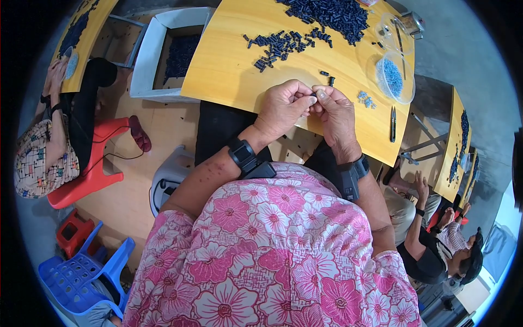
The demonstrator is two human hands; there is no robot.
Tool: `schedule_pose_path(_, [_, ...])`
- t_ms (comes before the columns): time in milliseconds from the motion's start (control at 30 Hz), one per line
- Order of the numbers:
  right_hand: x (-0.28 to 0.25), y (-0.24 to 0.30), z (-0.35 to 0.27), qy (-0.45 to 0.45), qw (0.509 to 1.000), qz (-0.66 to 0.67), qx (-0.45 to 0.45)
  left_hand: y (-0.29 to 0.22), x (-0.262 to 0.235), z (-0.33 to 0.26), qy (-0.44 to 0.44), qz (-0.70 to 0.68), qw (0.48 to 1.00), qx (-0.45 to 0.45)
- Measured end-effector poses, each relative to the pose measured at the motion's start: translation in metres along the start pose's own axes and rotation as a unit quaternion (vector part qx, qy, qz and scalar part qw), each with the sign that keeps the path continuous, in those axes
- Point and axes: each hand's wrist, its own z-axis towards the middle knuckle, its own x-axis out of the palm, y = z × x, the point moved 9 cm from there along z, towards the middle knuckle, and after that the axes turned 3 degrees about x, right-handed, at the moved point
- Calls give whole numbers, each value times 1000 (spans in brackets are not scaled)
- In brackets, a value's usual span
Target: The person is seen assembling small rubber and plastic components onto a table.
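Observation:
Over the near edge of the yellow table [223,71], my left hand [283,109] and my right hand [338,117] meet fingertip to fingertip. Both are closed in a pinch round a small black cylindrical part [314,94], mostly covered by the fingers. Just beyond the fingertips lie two loose black parts [331,81]. To the right of my right hand is a little cluster of light blue pieces [366,100]. A pair of black tweezers [393,125] rests near the table's right edge.
Scattered black parts [283,46] lead to a big pile [332,16] at the far side. A see-through tub [409,87] holds blue pieces. At left stands a white box [147,65] with dark parts. Co-workers sit at other tables on both sides; blue chair [76,278] behind left.

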Motion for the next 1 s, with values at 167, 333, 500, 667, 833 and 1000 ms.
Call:
schedule_pose_path(167, [3, 7, -3, 2, 999, -40, -24, 1, 0, 0, -2, -7, 1000, -2])
schedule_pose_path(333, [6, 23, -6, -5, 972, -198, -128, 1, -3, 1, -6, -22, 1000, 2])
schedule_pose_path(500, [9, 34, -14, -18, 930, -296, -218, -2, -2, 0, -4, -44, 999, -6])
schedule_pose_path(667, [5, 32, -18, -35, 929, -302, -210, 1, -5, -1, -14, -15, 1000, -14])
schedule_pose_path(833, [7, 37, -22, -32, 905, -348, -244, 2, -5, 0, -13, -3, 1000, -12])
schedule_pose_path(1000, [10, 41, -25, -29, 893, -346, -285, 4, -6, 1, -5, -16, 1000, -9])
